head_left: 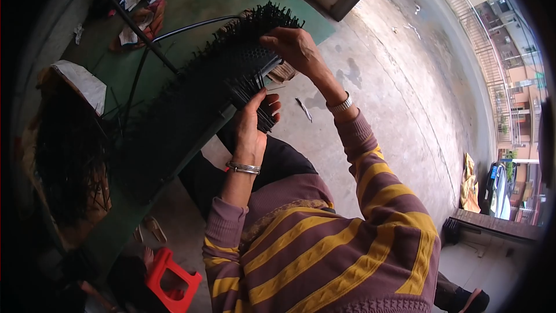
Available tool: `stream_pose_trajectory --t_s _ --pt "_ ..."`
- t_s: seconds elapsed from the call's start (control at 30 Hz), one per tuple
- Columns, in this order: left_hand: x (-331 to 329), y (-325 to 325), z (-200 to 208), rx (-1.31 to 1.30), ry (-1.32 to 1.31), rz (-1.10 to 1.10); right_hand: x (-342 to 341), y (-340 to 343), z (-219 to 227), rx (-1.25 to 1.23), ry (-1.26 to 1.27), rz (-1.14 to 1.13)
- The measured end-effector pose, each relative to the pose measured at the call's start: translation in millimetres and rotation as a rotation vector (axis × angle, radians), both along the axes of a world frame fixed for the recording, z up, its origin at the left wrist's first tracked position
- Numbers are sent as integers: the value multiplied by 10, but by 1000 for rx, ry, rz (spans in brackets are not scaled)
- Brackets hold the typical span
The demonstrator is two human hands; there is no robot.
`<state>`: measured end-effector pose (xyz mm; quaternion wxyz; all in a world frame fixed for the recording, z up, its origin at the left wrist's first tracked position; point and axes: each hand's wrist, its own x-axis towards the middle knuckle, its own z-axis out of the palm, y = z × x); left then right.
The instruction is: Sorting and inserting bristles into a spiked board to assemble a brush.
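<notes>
This seems to be a small workshop, open to the outside. It is shown by the green counter (pixel 188 40), where a long perforated board (pixel 188 101) full of black pieces (pixel 263 22) lies along the near edge, and a big heap of black strands (pixel 69 153) is toward the left end. The floor (pixel 399 101) is bare, stained concrete; beyond it there are a railing (pixel 485 58) and some buildings (pixel 524 104) in daylight.

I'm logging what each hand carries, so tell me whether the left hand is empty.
No, the left hand holds a bundle of thin black strands between its thumb and fingers.
</notes>
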<state>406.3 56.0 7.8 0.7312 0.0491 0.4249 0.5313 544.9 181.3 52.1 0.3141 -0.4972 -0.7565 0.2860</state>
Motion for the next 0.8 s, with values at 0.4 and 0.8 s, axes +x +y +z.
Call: stream_pose_trajectory --t_s 0.4,0.8 --pt "-29 19 59 6 73 -117 137 -294 41 -502 228 287" --pt "-43 91 -88 -3 -18 -36 142 -302 90 -336 418 134"
